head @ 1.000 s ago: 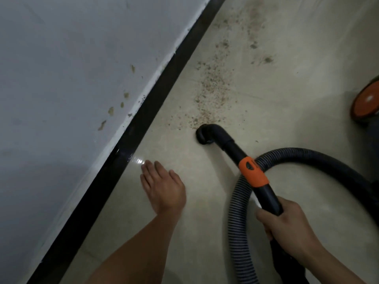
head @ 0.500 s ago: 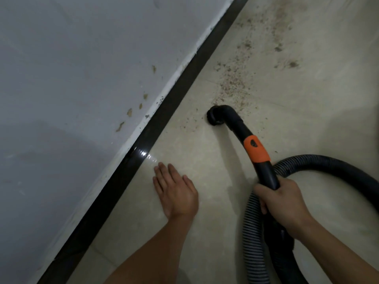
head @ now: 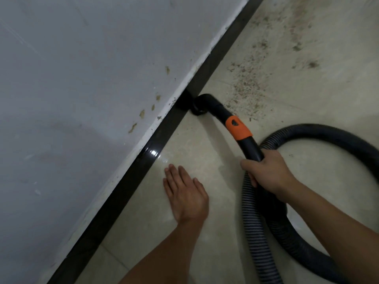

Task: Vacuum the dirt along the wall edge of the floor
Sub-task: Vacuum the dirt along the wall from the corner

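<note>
The left hand (head: 185, 198) lies flat on the floor (head: 205, 148), fingers (head: 174, 177) straight and close together, near the black baseboard (head: 131, 175). The right hand (head: 266, 173) curls its fingers around the vacuum wand (head: 251, 148), above the hose (head: 249, 222). Beyond the fingers, the nozzle (head: 202, 104) touches the baseboard; the dirt (head: 246, 89) lies farther, to its right.

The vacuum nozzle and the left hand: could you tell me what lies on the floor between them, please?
Only bare floor tile, as the head view shows; the dirt lies beyond the nozzle, away from the left hand.
</note>
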Demonstrator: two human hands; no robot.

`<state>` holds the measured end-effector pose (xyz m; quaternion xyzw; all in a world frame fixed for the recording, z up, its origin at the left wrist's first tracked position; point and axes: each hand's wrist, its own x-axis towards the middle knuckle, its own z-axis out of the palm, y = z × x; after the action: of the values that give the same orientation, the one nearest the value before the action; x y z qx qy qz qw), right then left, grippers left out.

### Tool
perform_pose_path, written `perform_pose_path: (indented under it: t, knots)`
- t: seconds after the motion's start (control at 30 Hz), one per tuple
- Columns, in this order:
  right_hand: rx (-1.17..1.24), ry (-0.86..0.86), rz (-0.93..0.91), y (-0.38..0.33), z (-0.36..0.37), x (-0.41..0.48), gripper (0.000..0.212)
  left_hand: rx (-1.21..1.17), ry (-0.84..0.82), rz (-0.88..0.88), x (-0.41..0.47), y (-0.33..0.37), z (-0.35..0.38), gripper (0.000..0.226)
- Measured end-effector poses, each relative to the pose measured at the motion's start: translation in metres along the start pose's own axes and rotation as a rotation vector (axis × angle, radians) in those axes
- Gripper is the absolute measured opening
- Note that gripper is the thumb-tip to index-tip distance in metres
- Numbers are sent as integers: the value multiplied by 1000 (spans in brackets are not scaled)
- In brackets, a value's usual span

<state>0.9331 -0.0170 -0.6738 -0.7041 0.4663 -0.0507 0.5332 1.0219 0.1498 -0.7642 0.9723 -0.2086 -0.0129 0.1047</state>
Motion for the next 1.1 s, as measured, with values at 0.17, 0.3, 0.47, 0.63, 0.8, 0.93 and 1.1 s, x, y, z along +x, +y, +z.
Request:
perform_pose_path:
  t: [0.17, 0.3, 0.47, 0.63, 0.8, 0.93, 1.1]
  knots:
    - [-91, -160, 7, 16, -4, -35, 19, -11, 10, -3, 1, 1, 0, 60]
    - [-227, -158, -21, 22, -3, -46, 23, -16, -5, -1, 0, 0, -1, 60]
    - [-237, 60, -24, 14, -17, -33, 16, -9, -2, 11, 1, 1, -1, 61]
    - [-163, -25, 94, 45, -37, -82, 20, -18, -20, 11, 0, -2, 1, 60]
    - [-247, 126, 181, 85, -57, -143, 17, -36, -7, 27, -1, -1, 1, 60]
    - [-279, 218, 210, 103, -69, -178, 18, -38, -2, 33, -2, -2, 0, 61]
    - [-177, 395, 345, 136, -87, -210, 20, -44, 13, 21, -3, -2, -1, 61]
